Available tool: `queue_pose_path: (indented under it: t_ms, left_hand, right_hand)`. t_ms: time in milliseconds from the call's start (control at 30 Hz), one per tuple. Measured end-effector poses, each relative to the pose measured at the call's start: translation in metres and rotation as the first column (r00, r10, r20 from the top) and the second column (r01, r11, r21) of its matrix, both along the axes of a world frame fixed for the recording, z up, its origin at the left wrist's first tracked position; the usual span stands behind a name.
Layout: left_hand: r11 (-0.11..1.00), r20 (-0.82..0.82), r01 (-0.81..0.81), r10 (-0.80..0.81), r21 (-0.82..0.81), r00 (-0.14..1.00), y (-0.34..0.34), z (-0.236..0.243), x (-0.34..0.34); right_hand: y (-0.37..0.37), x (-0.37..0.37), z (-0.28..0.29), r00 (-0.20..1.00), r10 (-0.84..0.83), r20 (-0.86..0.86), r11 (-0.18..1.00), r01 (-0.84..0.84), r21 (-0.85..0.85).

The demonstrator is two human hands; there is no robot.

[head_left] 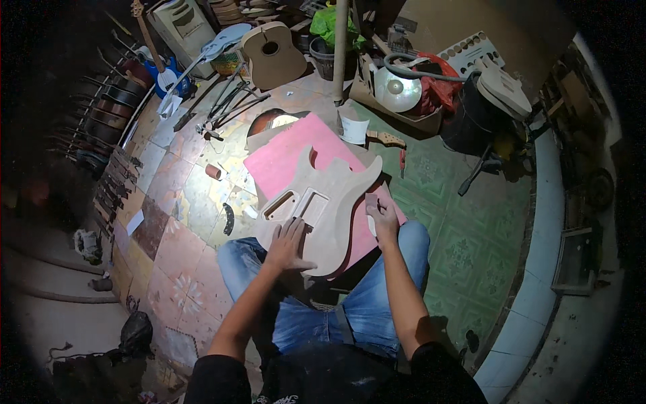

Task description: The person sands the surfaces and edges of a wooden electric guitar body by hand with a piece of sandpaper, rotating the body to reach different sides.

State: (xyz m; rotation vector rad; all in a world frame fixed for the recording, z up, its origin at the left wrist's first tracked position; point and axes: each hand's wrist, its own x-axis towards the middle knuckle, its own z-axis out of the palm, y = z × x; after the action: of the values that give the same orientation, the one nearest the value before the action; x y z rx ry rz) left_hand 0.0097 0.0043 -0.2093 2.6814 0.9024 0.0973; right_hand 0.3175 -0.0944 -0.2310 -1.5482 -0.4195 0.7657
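A bare, pale wooden electric guitar body [336, 214] lies across my lap area on a pink board [274, 160]. Its two horns point away from me, and routed cavities show in its face. My left hand [286, 246] rests on the near left part of the body, fingers spread and pressed flat. Beside the body's right edge, my right hand [385, 223] pinches a small brownish piece of sandpaper [371, 200]. A pale strip shows below its fingers; what it is I cannot make out.
On the tiled floor lie a small reddish-brown cylinder [213, 172], a black curved piece [229, 219], a guitar neck piece [386, 139] and a red-handled tool [402, 163]. Beyond stand an acoustic-shaped body [274, 57], a post [340, 50], a cardboard box [417, 121] and a black bucket [464, 121].
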Motion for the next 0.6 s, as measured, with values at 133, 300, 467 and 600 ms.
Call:
queue_pose_path:
  t_ms: [133,300,467,600]
  left_hand:
    - [0.962,-0.137,0.255,-0.241,0.098,0.961,0.022,-0.009,-0.026]
    - [0.898,-0.081,0.340,-0.331,0.277,0.940,0.036,-0.015,-0.023]
    - [0.989,0.103,0.099,-0.110,0.106,0.989,0.001,-0.002,0.007]
    - [0.969,0.171,-0.234,0.217,0.084,0.961,-0.051,-0.001,0.066]
  right_hand:
    - [-0.016,-0.018,0.018,0.999,0.044,0.025,0.997,-0.043,-0.071]
    - [-0.026,-0.030,0.026,0.982,0.067,0.175,0.996,-0.056,-0.066]
    - [-0.032,-0.036,0.036,0.912,0.138,0.386,0.978,-0.063,-0.201]
    - [-0.035,-0.036,0.011,0.827,0.148,0.543,0.982,-0.060,-0.177]
